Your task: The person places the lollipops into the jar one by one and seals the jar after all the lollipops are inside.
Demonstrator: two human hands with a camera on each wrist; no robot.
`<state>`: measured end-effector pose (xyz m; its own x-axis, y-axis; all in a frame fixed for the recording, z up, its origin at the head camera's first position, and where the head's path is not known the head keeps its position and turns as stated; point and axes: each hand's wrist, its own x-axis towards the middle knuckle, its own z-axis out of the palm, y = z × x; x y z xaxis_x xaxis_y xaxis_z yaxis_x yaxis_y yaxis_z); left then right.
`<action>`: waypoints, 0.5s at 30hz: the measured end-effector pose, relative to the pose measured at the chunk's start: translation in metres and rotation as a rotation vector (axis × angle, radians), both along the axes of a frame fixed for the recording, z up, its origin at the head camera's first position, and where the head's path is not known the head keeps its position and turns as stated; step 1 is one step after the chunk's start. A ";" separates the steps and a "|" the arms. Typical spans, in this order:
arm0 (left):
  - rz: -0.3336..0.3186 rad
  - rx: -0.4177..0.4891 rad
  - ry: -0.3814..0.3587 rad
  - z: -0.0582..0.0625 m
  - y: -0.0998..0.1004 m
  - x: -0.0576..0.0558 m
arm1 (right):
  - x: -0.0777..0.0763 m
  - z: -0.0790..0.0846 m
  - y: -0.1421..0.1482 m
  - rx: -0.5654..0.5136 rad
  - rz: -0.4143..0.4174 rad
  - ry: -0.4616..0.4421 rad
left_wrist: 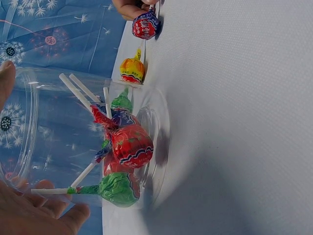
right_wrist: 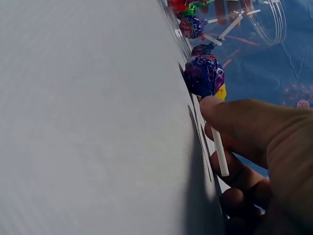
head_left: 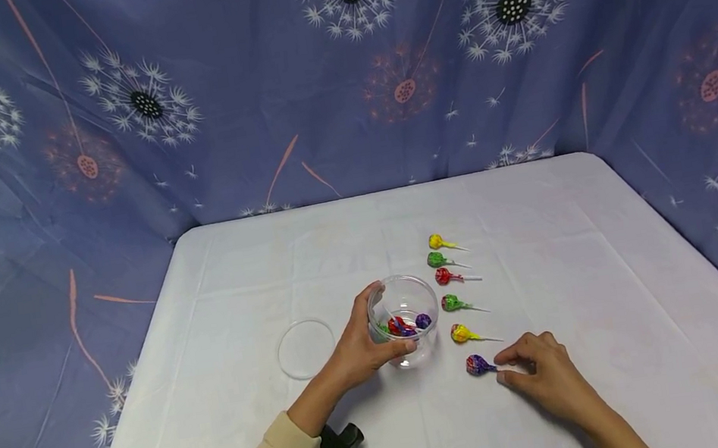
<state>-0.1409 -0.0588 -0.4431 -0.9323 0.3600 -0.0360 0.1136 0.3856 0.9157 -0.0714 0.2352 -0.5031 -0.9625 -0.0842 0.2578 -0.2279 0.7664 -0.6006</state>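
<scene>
My left hand point(head_left: 357, 348) grips a clear plastic jar point(head_left: 427, 351) by its side, thumb toward the front and fingers round the back. The jar stands on the table without a lid. Inside it lie several wrapped lollipops, including a red one point(left_wrist: 133, 146) and a green one point(left_wrist: 120, 189), sticks leaning up in the left wrist view. To the jar's right, my right hand point(head_left: 549, 375) pinches a purple lollipop point(head_left: 477, 365) near the top of its stick between thumb and fingers. In the right wrist view its white stick point(right_wrist: 221, 155) runs down past the fingers.
Beyond the purple lollipop runs a column of wrapped lollipops, from a near yellow one point(head_left: 461, 333) to a far yellow one point(head_left: 436, 241), with green and red between. A clear ring-shaped lid point(head_left: 278, 354) lies left of the jar. Patterned blue cloth point(head_left: 285, 89) hangs behind the white table point(head_left: 255, 269).
</scene>
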 end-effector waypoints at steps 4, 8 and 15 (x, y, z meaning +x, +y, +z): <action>0.002 0.001 -0.004 0.000 0.000 0.000 | -0.001 -0.002 -0.001 0.012 0.006 0.020; 0.001 0.000 -0.009 0.000 0.000 0.001 | -0.001 -0.003 -0.002 0.030 -0.004 0.029; 0.002 0.001 -0.007 0.002 0.001 0.002 | -0.001 -0.003 -0.005 0.025 -0.030 0.064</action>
<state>-0.1390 -0.0580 -0.4410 -0.9327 0.3582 -0.0422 0.1062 0.3847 0.9169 -0.0726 0.2306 -0.5059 -0.9464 -0.0631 0.3168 -0.2421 0.7878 -0.5664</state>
